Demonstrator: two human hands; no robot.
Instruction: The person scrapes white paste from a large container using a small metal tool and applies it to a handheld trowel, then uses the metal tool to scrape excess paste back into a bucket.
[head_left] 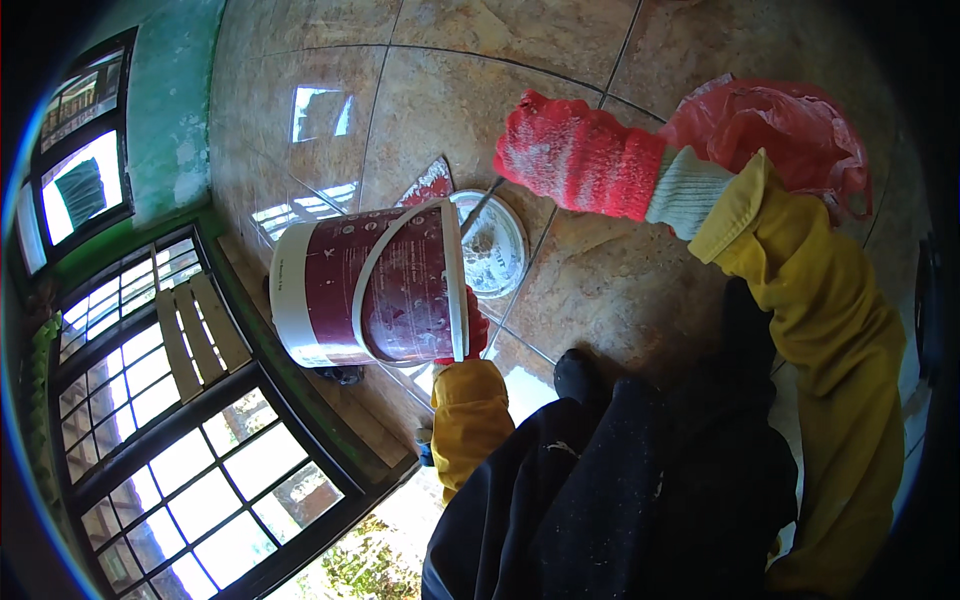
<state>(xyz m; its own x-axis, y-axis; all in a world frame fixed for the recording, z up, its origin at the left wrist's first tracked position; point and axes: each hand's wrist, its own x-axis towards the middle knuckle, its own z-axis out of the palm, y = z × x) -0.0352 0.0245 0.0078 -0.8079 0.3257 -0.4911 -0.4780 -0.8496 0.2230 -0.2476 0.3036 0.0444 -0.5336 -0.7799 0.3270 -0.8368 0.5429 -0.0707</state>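
Observation:
A maroon and white plastic bucket (390,285) is tipped on its side, with its opening facing right and white residue on it. My left hand (473,325), in a red glove, grips the bucket at its rim, partly hidden behind it. My right hand (570,150), in a red knit glove, is closed on a thin dark handle (480,208) that reaches down-left toward the bucket's mouth. A white round lid (500,250) with smears lies on the tiles beside the opening. A red, white-smeared triangular piece (425,185) shows just above the bucket.
A crumpled pink plastic bag (760,120) lies on the tiled floor (490,80) behind my right arm. At the left stand a green wall (170,120), barred windows (230,480) and pale wooden slats (200,335). My dark-clad legs and a foot (578,378) are below.

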